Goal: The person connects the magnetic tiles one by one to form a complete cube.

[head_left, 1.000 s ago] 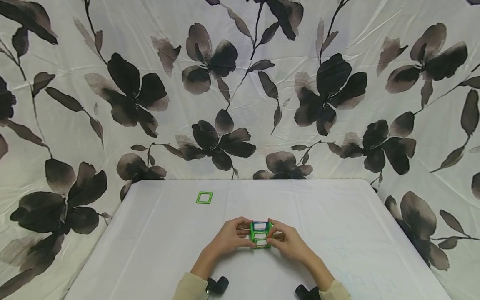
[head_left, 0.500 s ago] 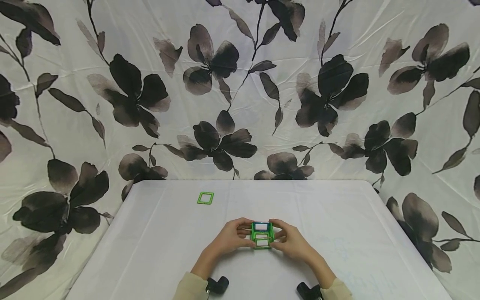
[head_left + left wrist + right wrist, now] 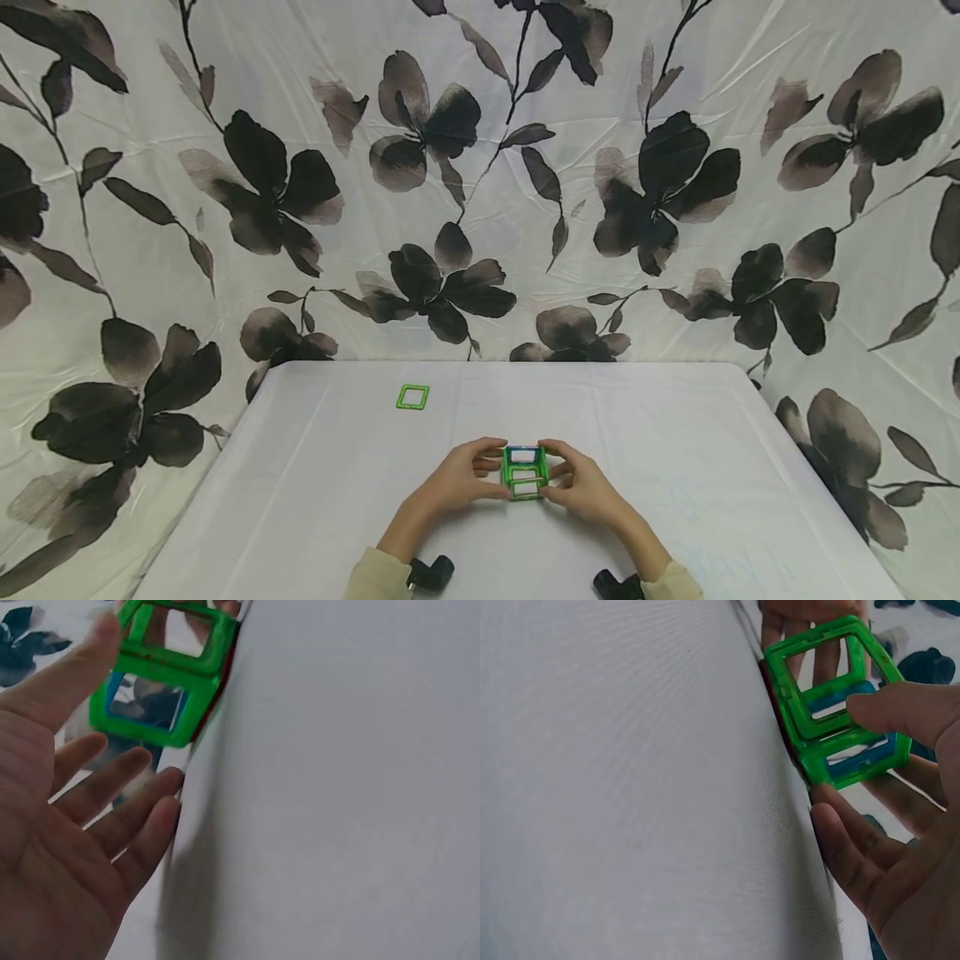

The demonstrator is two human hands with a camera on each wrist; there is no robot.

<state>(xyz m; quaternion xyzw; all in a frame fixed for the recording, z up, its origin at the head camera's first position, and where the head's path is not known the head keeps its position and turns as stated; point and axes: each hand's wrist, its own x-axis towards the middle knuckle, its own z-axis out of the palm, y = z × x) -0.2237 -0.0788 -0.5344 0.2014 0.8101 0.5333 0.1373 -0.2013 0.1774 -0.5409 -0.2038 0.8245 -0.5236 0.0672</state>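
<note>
An open-topped box of magnetic tiles (image 3: 525,481) stands on the white table, with green frames on its near and side faces. Its far tile is blue, and a red edge (image 3: 776,709) shows along the bottom in the right wrist view. My left hand (image 3: 459,479) holds the box's left side, thumb at the near corner and index finger at the far one. On the opposite side my right hand (image 3: 590,485) holds it the same way. In the left wrist view the lower fingers spread loosely beside the green frame (image 3: 169,661).
A single green square tile (image 3: 412,397) lies flat toward the back left of the white table (image 3: 300,483). A white curtain with dark flowers (image 3: 450,275) hangs behind the table's far edge. Black wrist mounts (image 3: 431,573) sit near both sleeves.
My right fingers have shifted outward from over the box's near right part to its right side. The left hand keeps its grip, and the box stays nearly in place.
</note>
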